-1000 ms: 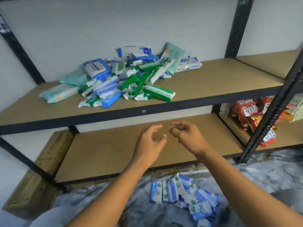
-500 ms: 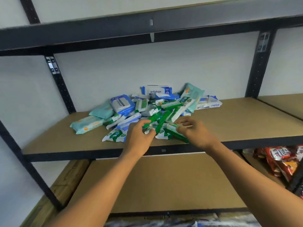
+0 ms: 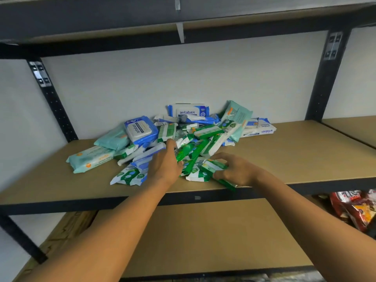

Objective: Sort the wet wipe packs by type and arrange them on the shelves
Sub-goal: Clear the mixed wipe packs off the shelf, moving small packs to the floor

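Note:
A mixed heap of wet wipe packs [image 3: 183, 137] lies on the middle shelf board [image 3: 295, 159]: blue-and-white antabax packs [image 3: 188, 110], pale teal packs [image 3: 91, 158] and slim green packs [image 3: 191, 153]. My left hand [image 3: 165, 165] reaches into the front of the heap, its fingers on the green packs; whether it grips one is hidden. My right hand [image 3: 234, 169] grips a green pack [image 3: 218, 175] at the heap's front right, close to the shelf edge.
A bare lower shelf board [image 3: 213, 241] runs below my arms. Red snack bags [image 3: 358, 208] sit on the neighbouring lower shelf at right. Black uprights [image 3: 325, 78] and the dark upper shelf beam [image 3: 183, 19] frame the bay.
My view rose from the floor and lower shelf to the middle shelf. Both hands moved up from in front of the lower shelf into the heap, and my right hand took hold of a green pack.

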Demonstrator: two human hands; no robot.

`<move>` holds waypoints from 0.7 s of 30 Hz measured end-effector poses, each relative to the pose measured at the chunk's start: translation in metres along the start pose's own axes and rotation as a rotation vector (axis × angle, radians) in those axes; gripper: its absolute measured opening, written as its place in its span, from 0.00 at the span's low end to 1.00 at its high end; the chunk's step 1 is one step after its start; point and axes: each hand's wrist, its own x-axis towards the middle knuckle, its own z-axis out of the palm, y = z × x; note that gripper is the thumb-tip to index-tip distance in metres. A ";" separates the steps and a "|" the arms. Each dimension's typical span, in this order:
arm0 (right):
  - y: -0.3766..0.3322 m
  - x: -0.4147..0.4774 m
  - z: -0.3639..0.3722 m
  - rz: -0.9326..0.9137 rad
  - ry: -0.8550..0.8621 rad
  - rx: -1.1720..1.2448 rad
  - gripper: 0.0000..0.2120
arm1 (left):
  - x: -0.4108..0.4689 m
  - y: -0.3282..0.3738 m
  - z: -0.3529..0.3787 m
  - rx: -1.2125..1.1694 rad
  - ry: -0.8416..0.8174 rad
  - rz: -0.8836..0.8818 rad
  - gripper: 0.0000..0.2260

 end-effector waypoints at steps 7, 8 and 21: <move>-0.009 -0.013 0.004 -0.011 0.184 0.044 0.39 | -0.027 0.004 -0.029 0.000 -0.016 0.048 0.16; -0.013 -0.016 0.004 -0.008 0.210 0.106 0.36 | -0.030 0.002 -0.033 -0.035 -0.012 0.044 0.15; -0.065 -0.004 0.009 0.080 0.269 0.588 0.13 | -0.008 -0.017 -0.067 -0.640 0.050 -0.219 0.17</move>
